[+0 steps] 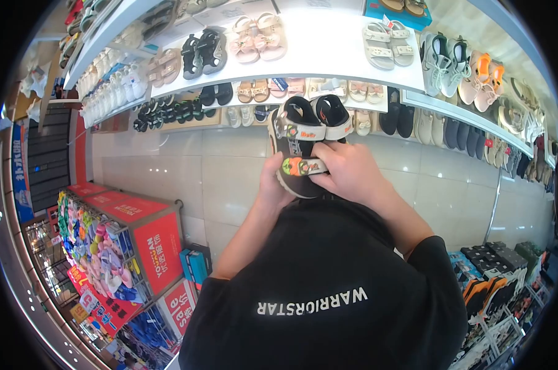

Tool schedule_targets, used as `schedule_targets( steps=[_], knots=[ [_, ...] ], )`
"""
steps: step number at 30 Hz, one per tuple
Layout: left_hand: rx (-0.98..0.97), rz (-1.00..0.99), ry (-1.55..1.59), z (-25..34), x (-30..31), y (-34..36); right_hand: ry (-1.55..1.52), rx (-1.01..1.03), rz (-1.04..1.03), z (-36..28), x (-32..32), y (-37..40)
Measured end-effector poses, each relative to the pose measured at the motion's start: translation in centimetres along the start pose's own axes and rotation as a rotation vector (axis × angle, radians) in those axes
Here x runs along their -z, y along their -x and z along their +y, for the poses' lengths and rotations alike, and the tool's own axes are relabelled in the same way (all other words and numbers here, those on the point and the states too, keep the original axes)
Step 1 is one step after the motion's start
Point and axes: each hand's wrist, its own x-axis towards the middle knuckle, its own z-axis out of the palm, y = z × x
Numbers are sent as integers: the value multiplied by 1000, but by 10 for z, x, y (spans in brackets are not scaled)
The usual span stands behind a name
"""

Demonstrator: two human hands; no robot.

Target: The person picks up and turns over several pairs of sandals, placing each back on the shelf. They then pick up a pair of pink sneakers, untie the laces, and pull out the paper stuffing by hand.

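Note:
A pair of dark children's sandals with cream straps is held up in front of my black shirt. My left hand (274, 183) grips the side of the left sandal (299, 179), thumb on its edge and its other fingers hidden beneath. Orange and green cartoon patches decorate that sandal's front strap. My right hand (352, 169) is closed at the end of this strap, fingertips bent against it. The right sandal (333, 117) lies alongside, its heel strap visible and its front part covered by my right hand.
Ahead, a white display shelf (328, 58) bears several sandals and shoes, with more rows below. At the left stands a wire bin of colourful slippers (103, 253) with red signs. Shoe boxes (495, 259) and shoes stand at the lower right. Tiled floor (229, 163) lies between.

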Motion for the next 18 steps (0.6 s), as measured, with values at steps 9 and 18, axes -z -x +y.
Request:
schedule_targets(
  steps=[9,18],
  knots=[
    [-97,-175,192,1,-4,-1,-109,49,-68,-10,5,0],
    [183,269,-242,12,2,-9,-313,-308,-353,21,-10,-25]
  ],
)
